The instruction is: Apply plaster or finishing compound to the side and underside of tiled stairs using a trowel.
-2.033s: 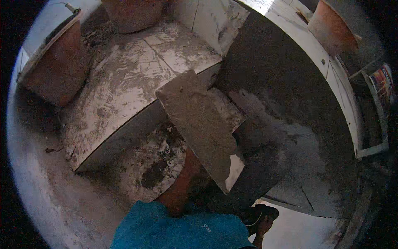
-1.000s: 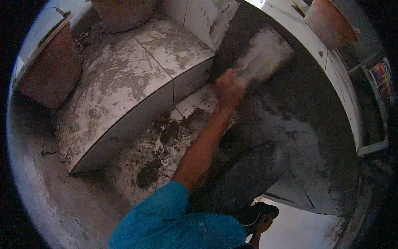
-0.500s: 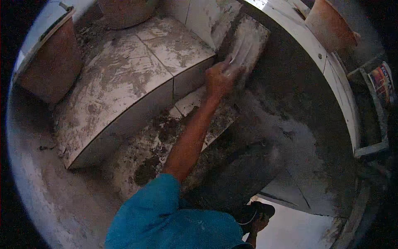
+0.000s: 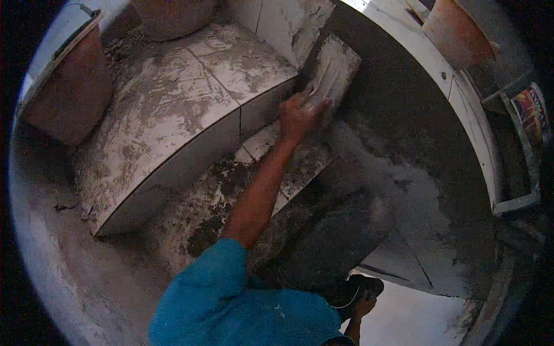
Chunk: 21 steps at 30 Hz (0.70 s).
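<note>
My left hand is closed round the handle of a rectangular plastering trowel smeared with grey mortar. The trowel's blade lies against the dark, wet render, close to the end of a tiled step. Low on the right, my right hand is small and dim, its fingers curled; what they hold, if anything, I cannot make out. Just above it is a dark, shoe-like shape.
Buckets stand at the left, the far left and the far right. Mortar crumbs litter a lower tiled step. A pale tile edging curves along the right, beside a frame-like box.
My left hand and the trowel have shifted a little to the left and nearer to me along the render. My right hand has barely moved.
</note>
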### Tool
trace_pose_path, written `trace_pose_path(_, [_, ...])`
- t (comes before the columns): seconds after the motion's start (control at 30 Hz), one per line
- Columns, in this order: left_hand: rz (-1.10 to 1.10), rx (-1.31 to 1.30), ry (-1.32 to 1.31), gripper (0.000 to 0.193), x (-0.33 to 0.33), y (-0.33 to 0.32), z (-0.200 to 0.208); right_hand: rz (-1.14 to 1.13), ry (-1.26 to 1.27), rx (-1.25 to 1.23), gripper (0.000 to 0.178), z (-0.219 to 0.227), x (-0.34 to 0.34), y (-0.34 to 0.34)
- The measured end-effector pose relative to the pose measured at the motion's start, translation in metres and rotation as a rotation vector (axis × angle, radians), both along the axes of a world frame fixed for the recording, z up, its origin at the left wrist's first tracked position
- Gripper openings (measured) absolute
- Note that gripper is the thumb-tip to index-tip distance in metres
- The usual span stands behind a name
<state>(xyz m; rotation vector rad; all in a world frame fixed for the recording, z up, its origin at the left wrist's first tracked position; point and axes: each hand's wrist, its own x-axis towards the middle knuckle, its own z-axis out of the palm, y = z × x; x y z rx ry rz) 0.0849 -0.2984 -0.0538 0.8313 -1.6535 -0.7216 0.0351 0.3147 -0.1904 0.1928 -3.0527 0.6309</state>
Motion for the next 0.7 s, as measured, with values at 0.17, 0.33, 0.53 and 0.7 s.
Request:
trace_pose_path(0.17, [-0.166,-0.478,0.055,0.047,-0.031,0.05,-0.005,0.495,0.5,0.453,0.039,-0.019,-0.011,0.032])
trace_pose_path(0.33, [-0.119,-0.189,0.001,0.048,-0.024,0.068,-0.016,0.001,0.034,0.064,0.039,-0.008,-0.016,0.007])
trace_pose_path(0.53, [0.053,-0.222,-0.107,0.033,0.003,-0.019,-0.012,0.053,-0.066,0.022,0.043,0.019,-0.001,-0.016])
trace_pose_path(0.7, [-0.085,-0.376,-0.183,0.043,-0.009,0.014,-0.023,0.05,0.053,-0.055,0.042,-0.012,-0.003,0.006])
